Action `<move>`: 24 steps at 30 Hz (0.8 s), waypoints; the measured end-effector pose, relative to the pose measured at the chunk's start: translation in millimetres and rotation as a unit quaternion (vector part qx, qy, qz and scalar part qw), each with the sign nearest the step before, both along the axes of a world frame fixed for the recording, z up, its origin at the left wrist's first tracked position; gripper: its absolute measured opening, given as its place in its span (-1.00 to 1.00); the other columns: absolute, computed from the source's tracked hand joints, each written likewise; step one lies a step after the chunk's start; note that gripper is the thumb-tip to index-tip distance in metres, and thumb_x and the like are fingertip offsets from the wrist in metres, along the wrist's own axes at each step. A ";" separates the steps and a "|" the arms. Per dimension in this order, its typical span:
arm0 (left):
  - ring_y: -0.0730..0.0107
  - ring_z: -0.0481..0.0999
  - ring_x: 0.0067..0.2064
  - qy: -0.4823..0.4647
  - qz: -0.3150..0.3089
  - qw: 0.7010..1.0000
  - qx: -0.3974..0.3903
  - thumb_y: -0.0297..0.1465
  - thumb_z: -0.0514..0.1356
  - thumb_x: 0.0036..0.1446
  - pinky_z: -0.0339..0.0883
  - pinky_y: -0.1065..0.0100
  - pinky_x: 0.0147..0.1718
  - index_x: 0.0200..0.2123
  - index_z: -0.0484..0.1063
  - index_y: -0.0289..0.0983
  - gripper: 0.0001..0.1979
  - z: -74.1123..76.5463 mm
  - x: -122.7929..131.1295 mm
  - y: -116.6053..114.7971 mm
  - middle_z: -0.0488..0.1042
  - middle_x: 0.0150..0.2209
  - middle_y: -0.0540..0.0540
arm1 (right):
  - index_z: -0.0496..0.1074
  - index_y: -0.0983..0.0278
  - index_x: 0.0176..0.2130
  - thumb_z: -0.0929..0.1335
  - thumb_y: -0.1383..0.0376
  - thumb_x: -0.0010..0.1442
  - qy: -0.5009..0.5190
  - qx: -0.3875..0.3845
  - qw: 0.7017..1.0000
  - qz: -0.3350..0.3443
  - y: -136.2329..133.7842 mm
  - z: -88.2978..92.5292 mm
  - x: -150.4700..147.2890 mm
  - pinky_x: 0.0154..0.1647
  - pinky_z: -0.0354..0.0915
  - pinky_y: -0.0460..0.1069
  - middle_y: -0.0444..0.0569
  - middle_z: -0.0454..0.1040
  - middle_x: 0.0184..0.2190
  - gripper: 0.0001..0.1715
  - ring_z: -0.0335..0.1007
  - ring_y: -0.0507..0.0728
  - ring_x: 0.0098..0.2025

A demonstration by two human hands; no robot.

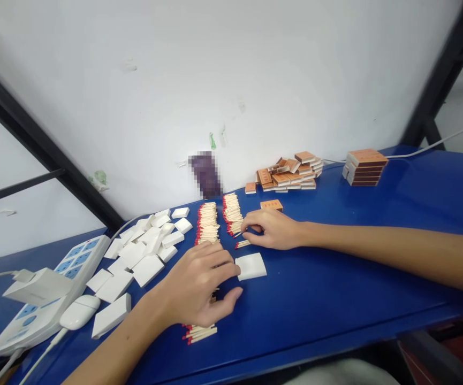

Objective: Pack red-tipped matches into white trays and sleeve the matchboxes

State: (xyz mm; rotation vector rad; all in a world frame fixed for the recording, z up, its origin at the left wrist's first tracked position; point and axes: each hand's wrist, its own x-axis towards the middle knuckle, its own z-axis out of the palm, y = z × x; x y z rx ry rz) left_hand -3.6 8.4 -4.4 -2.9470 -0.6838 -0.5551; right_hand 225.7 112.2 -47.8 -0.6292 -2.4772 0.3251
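My left hand hovers palm down over a row of red-tipped matchsticks, hiding its middle part; more of them show below the wrist. Its thumb and fingers are apart, with the index fingertip at the left edge of a small white matchbox tray. My right hand is curled, its thumb and fingertips closing on the ends of matchsticks at the bottom of a second row. A few matchsticks lie just under those fingertips. Behind the hand an orange matchbox lies partly covered.
Many white trays lie heaped on the left. Beside them are a power strip, a charger and a white case with cables. Orange matchbox sleeves pile against the wall, right of a blurred purple object; stacked matchboxes stand farther right.
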 end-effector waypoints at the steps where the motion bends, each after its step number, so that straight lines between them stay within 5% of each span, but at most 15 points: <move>1: 0.23 0.46 -0.34 0.000 0.001 1.000 0.000 -0.42 0.15 0.20 0.33 0.19 -0.32 -0.25 0.52 -0.33 -0.84 -0.1 0.0 -0.1 0.52 -0.37 -0.16 | 0.53 0.32 -0.26 0.32 0.34 0.23 0.000 0.003 1.000 -0.009 -0.3 0.1 -0.2 -0.38 0.07 -0.07 -0.09 0.44 -0.42 -0.82 0.26 0.02 -0.43; 12: 0.22 0.46 -0.34 0.005 0.005 1.000 -0.002 -0.41 0.15 0.20 0.33 0.19 -0.32 -0.25 0.53 -0.33 -0.83 -0.6 -0.3 0.9 0.52 -0.37 -0.16 | 0.54 0.33 -0.27 0.30 0.41 0.21 -0.017 -0.006 1.000 -0.016 0.6 -1.0 -0.1 -0.34 0.09 -0.06 -0.06 0.46 -0.39 -0.80 0.28 0.04 -0.39; 24: 0.24 0.46 -0.36 0.006 0.008 1.000 0.004 -0.39 0.13 0.21 0.33 0.20 -0.33 -0.26 0.53 -0.32 -0.82 0.2 0.8 -0.4 0.51 -0.39 -0.15 | 0.49 0.30 -0.38 0.35 0.37 0.14 -0.018 -0.092 0.995 -0.035 11.7 -2.7 -1.5 -0.48 0.01 -0.09 -0.23 0.25 -0.60 -0.90 0.14 -0.03 -0.56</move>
